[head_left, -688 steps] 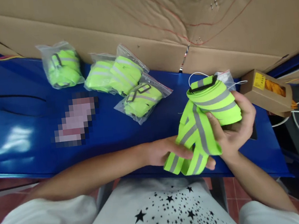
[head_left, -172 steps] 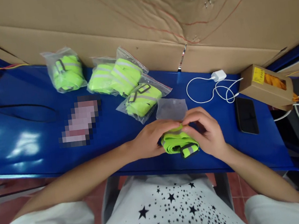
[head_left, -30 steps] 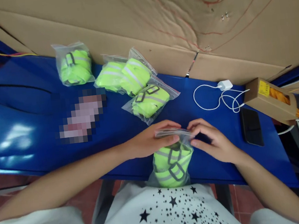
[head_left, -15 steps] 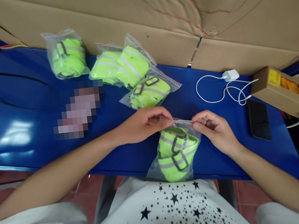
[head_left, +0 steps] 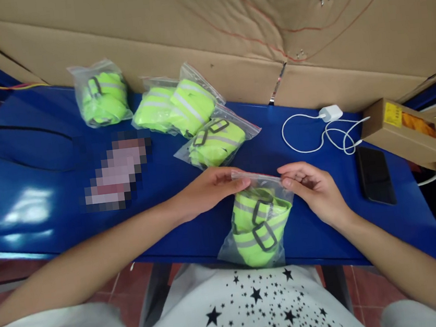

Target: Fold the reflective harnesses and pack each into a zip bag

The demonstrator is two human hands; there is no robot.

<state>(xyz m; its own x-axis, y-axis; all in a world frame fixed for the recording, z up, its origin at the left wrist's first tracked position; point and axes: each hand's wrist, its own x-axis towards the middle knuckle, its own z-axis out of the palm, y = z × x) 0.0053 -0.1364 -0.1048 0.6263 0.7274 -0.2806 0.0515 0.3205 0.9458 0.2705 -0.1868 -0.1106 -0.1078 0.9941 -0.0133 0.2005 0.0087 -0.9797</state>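
A clear zip bag (head_left: 228, 249) lies at the front edge of the blue table, in front of my body. Inside it is a rolled neon-yellow reflective strap (head_left: 257, 248) with grey stripes and dark buckles. My left hand (head_left: 216, 187) pinches the bag's top left corner between thumb and fingers. At the top right corner, my right hand (head_left: 313, 187) grips the bag's edge with thumb and forefinger, its other fingers curled. Between the hands runs the red-lined zip strip of the bag. Whether the zip is fully closed I cannot tell.
Several bagged yellow straps (head_left: 191, 106) lie at the back, one bag (head_left: 102, 95) farther left. A blurred pinkish patch (head_left: 119, 172) is at left. On the right are a white charger (head_left: 330, 114) with cable, a black phone (head_left: 375, 174) and a cardboard box (head_left: 403, 132). Cardboard (head_left: 149, 45) lines the back.
The left fingers have shifted slightly at the bag's top left corner, showing more of that corner. The right hand stays at its corner. The whole view has tilted a little.
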